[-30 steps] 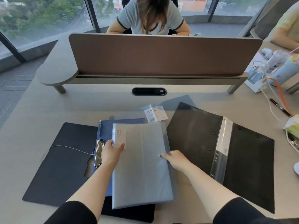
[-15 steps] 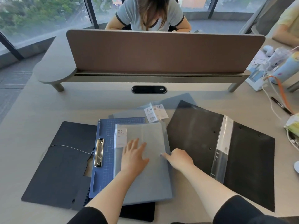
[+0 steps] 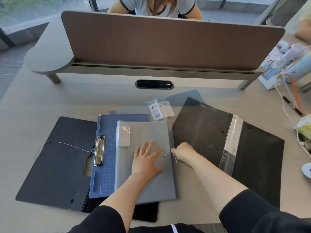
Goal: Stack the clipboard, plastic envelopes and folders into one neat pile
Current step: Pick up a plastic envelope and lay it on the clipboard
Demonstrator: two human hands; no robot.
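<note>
Pale beige desk (image 3: 50, 101) under a growing pile.
Left hand (image 3: 147, 159) presses flat, fingers spread, on the translucent grey plastic folder (image 3: 144, 179) lying over the blue gridded clipboard (image 3: 107, 148); right hand (image 3: 184, 153), clenched, pinches that folder's right edge beside an open black binder (image 3: 252, 157).

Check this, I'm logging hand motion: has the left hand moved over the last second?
Yes. The left hand went rightward, from beside the clipboard's metal clip onto the grey folder.

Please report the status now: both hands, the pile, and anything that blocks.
Left hand flat on grey folder, over blue clipboard. Right hand pinching folder's right edge. Open black binder not stacked. Nothing blocking.
</note>
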